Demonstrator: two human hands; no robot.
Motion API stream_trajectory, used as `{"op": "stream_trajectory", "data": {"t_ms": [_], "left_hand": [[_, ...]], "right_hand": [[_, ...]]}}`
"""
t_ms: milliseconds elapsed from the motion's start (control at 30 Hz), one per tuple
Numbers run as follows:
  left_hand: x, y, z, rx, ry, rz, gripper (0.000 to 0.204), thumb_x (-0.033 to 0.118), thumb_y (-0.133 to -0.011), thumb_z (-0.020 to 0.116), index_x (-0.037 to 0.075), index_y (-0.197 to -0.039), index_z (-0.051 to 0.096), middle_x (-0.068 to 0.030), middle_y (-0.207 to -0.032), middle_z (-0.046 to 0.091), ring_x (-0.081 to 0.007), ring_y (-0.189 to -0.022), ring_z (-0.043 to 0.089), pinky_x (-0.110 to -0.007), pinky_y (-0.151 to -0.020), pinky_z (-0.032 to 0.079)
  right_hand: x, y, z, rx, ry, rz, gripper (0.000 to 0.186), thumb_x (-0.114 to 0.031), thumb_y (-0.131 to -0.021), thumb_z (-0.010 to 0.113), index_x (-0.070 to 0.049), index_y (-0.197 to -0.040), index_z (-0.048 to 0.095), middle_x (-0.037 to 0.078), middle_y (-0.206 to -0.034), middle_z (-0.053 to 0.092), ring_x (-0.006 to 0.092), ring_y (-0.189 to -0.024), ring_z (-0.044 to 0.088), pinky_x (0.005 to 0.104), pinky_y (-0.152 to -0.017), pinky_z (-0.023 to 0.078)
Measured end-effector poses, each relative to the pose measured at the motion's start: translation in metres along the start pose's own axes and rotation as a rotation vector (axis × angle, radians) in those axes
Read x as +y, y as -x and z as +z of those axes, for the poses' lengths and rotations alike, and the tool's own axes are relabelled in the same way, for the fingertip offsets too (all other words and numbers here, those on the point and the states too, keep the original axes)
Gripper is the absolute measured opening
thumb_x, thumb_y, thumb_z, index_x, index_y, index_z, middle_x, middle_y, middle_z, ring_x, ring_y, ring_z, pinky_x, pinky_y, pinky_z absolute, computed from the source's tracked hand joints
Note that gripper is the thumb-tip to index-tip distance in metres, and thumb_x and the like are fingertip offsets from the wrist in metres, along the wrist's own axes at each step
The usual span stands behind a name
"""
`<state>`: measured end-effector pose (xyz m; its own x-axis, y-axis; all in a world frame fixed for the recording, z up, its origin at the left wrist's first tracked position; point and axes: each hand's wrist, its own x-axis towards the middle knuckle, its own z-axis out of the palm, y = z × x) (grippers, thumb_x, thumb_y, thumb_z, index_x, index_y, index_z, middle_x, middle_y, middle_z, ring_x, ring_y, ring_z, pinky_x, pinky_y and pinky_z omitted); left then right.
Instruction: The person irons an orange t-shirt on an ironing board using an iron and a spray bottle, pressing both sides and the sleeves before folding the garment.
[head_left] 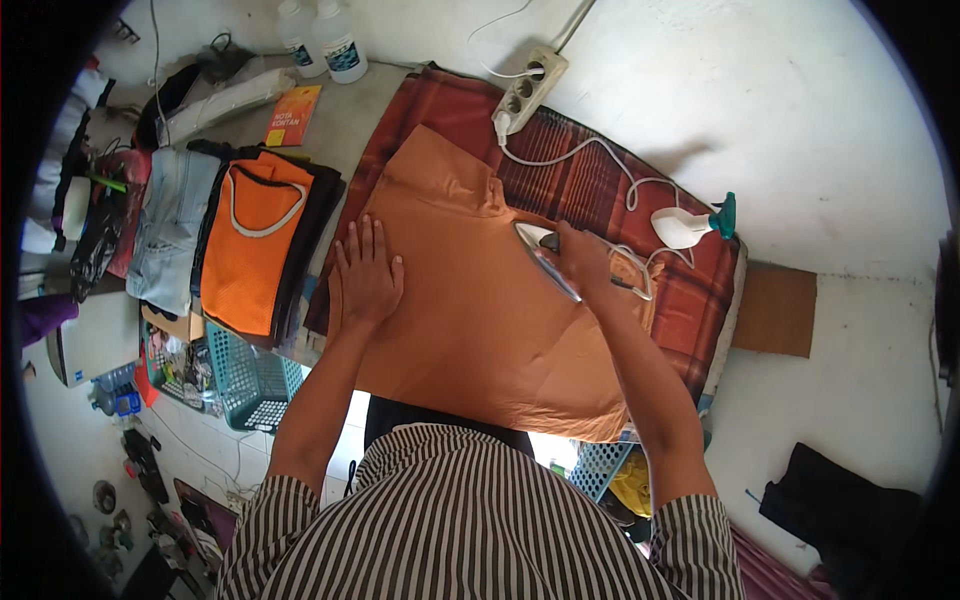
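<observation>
An orange-brown shirt [470,310] lies spread over a red plaid cloth [540,165] on the table. Flat on the shirt's left part rests my left hand [369,280], fingers stretched out. My right hand [585,262] is wrapped round the handle of a clothes iron [548,262], whose soleplate sits on the shirt's right side, its tip toward the collar. Some creases show near the collar and along the lower right of the fabric. The iron's underside is hidden, and its pale cord trails off behind my right hand.
A power strip [532,90] with plugged cords lies at the far edge by the wall. A white spray bottle [685,227] with a green head stands at the right. Folded clothes [255,260] are stacked at left, above a teal basket [235,375]. Two plastic bottles [343,50] stand at the back.
</observation>
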<state>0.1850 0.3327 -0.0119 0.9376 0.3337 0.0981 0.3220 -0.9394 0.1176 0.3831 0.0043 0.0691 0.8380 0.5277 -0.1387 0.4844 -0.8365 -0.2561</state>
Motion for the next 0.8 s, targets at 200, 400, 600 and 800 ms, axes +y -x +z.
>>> {"op": "stream_trajectory", "data": {"t_ms": [200,400,600,800], "left_hand": [[-0.002,-0.002,-0.001,0.009,-0.014,0.025,0.076,0.034,-0.105,0.055,-0.004,-0.168,0.034,-0.0231,-0.177,0.027,-0.0441,-0.165,0.022,-0.065,-0.132,0.018],[-0.001,-0.004,0.004,0.005,-0.019,0.028,0.075,0.033,-0.105,0.055,-0.004,-0.167,0.033,-0.0234,-0.177,0.027,-0.0448,-0.165,0.021,-0.066,-0.132,0.017],[0.001,-0.007,0.002,0.016,-0.012,0.027,0.076,0.033,-0.105,0.054,-0.004,-0.168,0.033,-0.0225,-0.177,0.027,-0.0430,-0.166,0.020,-0.064,-0.133,0.017],[0.001,-0.001,-0.001,0.005,-0.001,0.003,0.077,0.033,-0.104,0.055,-0.003,-0.168,0.032,-0.0211,-0.178,0.028,-0.0422,-0.166,0.020,-0.063,-0.133,0.016]], "right_hand": [[-0.015,0.004,0.012,-0.178,-0.033,-0.137,0.052,-0.052,-0.095,0.078,-0.006,-0.108,0.059,0.020,-0.087,0.075,0.0457,-0.086,0.073,0.0579,-0.077,0.054],[0.008,-0.045,0.009,-0.057,-0.042,-0.162,0.050,-0.050,-0.096,0.077,-0.005,-0.105,0.058,0.020,-0.083,0.074,0.0457,-0.081,0.073,0.0579,-0.075,0.054],[0.005,-0.041,0.004,-0.006,0.001,-0.078,0.048,-0.047,-0.095,0.081,-0.004,-0.104,0.060,0.022,-0.086,0.075,0.0463,-0.085,0.074,0.0564,-0.077,0.056],[-0.010,-0.019,0.009,-0.053,-0.001,0.072,0.050,-0.046,-0.092,0.084,-0.004,-0.108,0.062,0.022,-0.089,0.077,0.0452,-0.089,0.076,0.0578,-0.080,0.057]]}}
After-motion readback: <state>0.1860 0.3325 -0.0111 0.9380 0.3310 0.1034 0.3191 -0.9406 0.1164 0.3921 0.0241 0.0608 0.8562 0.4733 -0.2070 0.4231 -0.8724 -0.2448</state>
